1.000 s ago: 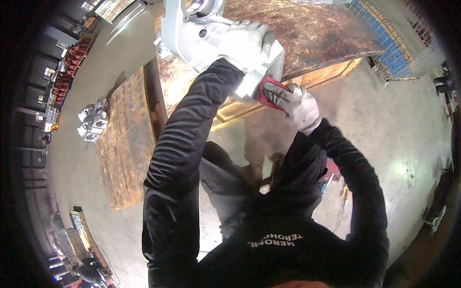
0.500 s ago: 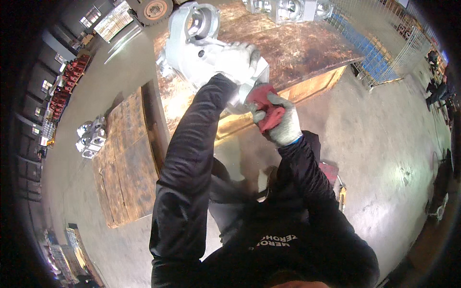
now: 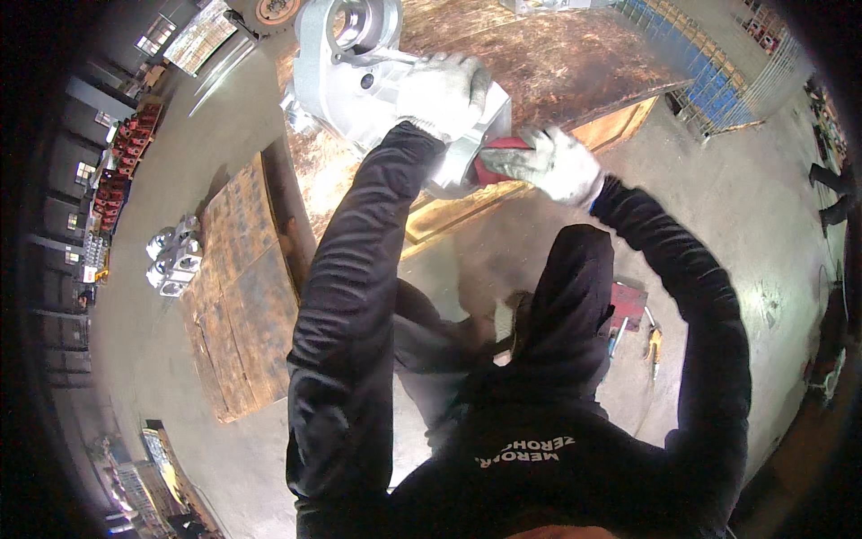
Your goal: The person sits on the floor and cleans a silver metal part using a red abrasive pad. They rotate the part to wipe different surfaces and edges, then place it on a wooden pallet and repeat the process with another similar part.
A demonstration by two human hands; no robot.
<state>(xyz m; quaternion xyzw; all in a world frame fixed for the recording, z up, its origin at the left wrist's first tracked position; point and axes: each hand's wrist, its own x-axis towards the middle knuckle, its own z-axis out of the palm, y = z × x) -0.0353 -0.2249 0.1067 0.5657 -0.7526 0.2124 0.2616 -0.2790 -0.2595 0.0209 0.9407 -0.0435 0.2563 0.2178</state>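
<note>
A large silver-grey metal casting (image 3: 337,99) with a round bored ring lies on a wooden bench top (image 3: 548,58), near its front edge. Over the casting's narrower end, my gloved left hand (image 3: 443,92) is curled with its fingers bent, gripping it from above. My gloved right hand (image 3: 558,167) holds a red cloth (image 3: 503,160), pressing it to the end face of the casting on the bench's near side. Part of the cloth is hidden by my fingers.
At left stands a lower wooden platform (image 3: 238,296), with more silver castings (image 3: 175,256) beside it. A wire-mesh cage (image 3: 696,67) with blue panels is at far right. On the floor lie a red case (image 3: 628,305) and a yellow-handled tool (image 3: 655,346). Another person (image 3: 833,193) stands at the right rim.
My right hand has swung outward to the right, its elbow now wide, and the cloth has flattened against the casting's end. My left hand stays on the casting. The view has shifted slightly.
</note>
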